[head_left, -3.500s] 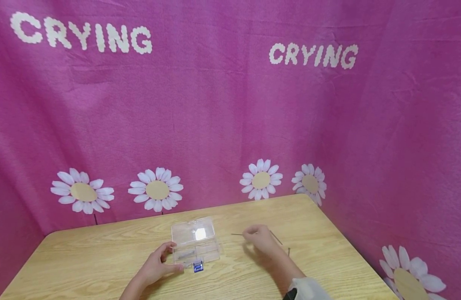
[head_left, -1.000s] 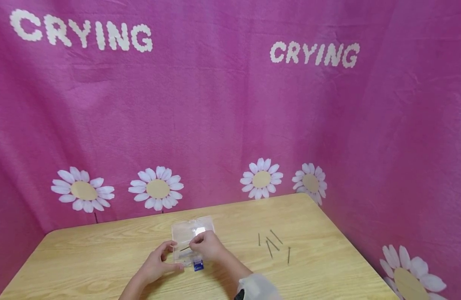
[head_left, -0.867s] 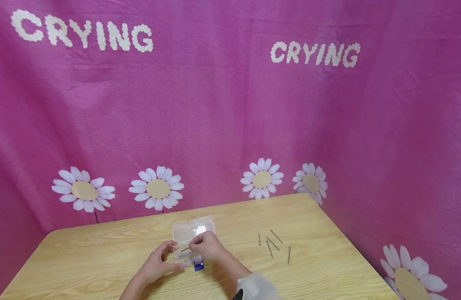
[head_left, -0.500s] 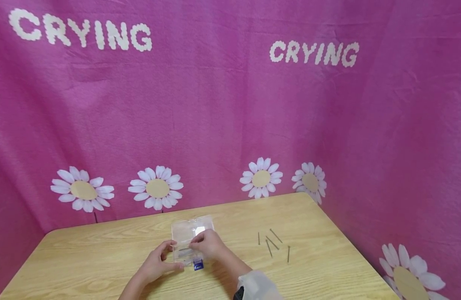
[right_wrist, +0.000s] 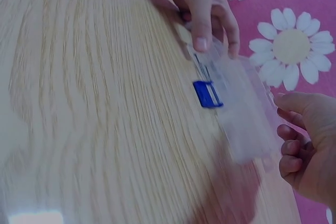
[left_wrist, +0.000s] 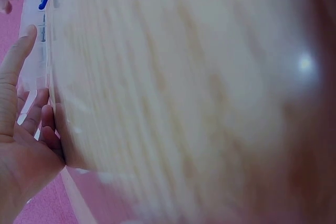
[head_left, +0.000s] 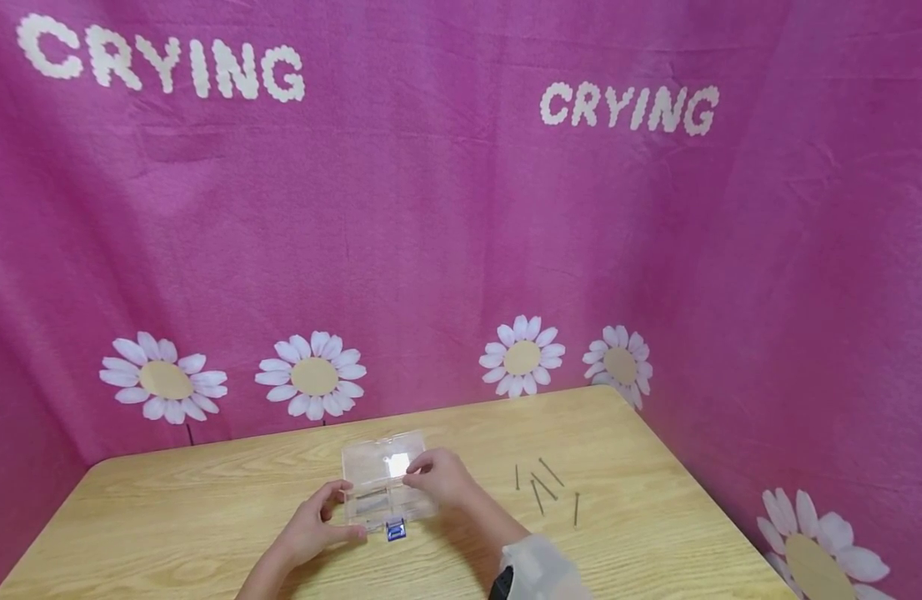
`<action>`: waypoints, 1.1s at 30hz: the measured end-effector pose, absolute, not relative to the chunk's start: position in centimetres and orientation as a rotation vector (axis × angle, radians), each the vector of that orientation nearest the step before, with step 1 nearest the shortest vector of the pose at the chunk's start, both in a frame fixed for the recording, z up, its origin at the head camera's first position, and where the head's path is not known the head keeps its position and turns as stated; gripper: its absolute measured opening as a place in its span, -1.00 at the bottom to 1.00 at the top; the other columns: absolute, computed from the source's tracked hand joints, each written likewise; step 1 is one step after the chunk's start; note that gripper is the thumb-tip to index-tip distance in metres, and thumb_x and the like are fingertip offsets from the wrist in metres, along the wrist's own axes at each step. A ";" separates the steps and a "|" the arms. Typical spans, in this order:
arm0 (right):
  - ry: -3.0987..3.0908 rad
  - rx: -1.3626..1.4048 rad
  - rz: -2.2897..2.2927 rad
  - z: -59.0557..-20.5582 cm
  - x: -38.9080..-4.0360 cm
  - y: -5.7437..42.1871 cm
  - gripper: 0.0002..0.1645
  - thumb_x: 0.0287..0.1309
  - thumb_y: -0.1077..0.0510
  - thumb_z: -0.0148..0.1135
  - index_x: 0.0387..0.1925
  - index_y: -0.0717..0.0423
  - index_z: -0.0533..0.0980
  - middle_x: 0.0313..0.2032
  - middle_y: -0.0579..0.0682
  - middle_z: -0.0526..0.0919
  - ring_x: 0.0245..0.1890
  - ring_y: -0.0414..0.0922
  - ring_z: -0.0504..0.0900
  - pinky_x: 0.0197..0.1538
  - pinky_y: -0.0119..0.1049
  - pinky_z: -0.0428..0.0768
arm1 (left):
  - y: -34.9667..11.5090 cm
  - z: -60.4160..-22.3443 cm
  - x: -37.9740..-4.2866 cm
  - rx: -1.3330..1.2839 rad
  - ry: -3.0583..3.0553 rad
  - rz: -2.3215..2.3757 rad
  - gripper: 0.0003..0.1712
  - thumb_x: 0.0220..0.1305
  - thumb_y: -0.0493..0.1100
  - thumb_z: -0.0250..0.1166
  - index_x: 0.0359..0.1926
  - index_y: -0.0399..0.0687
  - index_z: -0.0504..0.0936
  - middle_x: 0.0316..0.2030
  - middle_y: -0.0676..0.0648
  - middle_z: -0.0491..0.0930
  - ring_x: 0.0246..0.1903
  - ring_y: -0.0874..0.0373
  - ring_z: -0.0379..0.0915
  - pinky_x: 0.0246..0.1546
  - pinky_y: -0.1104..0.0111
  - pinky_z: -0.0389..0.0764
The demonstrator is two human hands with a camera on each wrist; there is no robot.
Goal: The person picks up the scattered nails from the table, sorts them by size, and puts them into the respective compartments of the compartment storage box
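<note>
A clear plastic compartment box [head_left: 378,463] stands on the table with its lid raised at the back and a blue clasp [head_left: 396,530] at the front. Several thin nails [head_left: 372,502] lie in its left compartment. My left hand [head_left: 309,528] holds the box's left end, thumb at the front corner and fingers at the back. Over the right part of the box hovers my right hand [head_left: 444,480], its fingers loosely bent and nothing visible between them. The right wrist view shows that hand [right_wrist: 312,142] beside the box's far edge.
To the right of the box, several loose nails [head_left: 538,497] lie spread on the wooden table [head_left: 228,500]. A pink cloth [head_left: 431,208] with daisies and lettering hangs behind the table and along its right side.
My right hand brought a nail from the table to the box's left compartment and let go of it, then drew back to the right. The left hand has stayed on the box.
</note>
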State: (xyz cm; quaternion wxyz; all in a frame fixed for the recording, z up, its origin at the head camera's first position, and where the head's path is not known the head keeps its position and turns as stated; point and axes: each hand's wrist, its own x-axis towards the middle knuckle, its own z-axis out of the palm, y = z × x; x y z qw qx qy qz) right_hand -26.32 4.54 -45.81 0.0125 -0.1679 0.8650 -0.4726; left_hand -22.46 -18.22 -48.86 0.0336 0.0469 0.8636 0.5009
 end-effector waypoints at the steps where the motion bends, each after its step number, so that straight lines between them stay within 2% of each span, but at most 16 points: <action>1: 2.702 -0.523 -1.473 -45.8 -26.4 4.9 -0.84 0.02 0.21 0.32 -0.35 0.25 0.62 -0.43 0.02 0.59 -0.41 -0.21 0.44 -0.32 -0.36 0.44 | -18.2 -48.9 -22.5 0.144 2.660 1.538 -0.22 -0.24 -0.15 0.57 0.08 -0.09 0.44 -0.06 -0.13 0.49 -0.23 0.10 0.24 -0.25 0.35 0.25; 20: 2.798 -0.413 -1.464 -46.7 -27.3 12.4 -0.77 0.05 0.15 0.28 -0.28 0.24 0.58 -0.41 0.03 0.55 -0.40 -0.18 0.44 -0.32 -0.31 0.43 | -18.3 -49.0 -22.5 0.150 2.681 1.521 -0.21 -0.25 -0.14 0.57 0.08 -0.10 0.44 -0.07 -0.12 0.49 -0.23 0.11 0.23 -0.24 0.36 0.25; 26: 2.809 -0.331 -1.486 -47.6 -27.4 14.6 -0.76 0.07 0.16 0.29 -0.26 0.24 0.59 -0.37 0.05 0.56 -0.33 -0.14 0.47 -0.23 -0.26 0.46 | -18.2 -49.0 -22.5 0.153 2.678 1.527 -0.21 -0.26 -0.14 0.57 0.08 -0.11 0.44 -0.09 -0.11 0.48 -0.25 0.11 0.21 -0.27 0.37 0.23; 33: 2.858 -0.245 -1.475 -47.7 -27.1 16.7 -0.77 0.01 0.16 0.32 -0.28 0.22 0.60 -0.31 0.07 0.61 -0.30 -0.10 0.50 -0.20 -0.21 0.47 | -18.3 -48.9 -22.4 0.150 2.684 1.516 -0.21 -0.25 -0.13 0.57 0.09 -0.10 0.43 -0.08 -0.11 0.50 -0.19 0.10 0.27 -0.18 0.32 0.27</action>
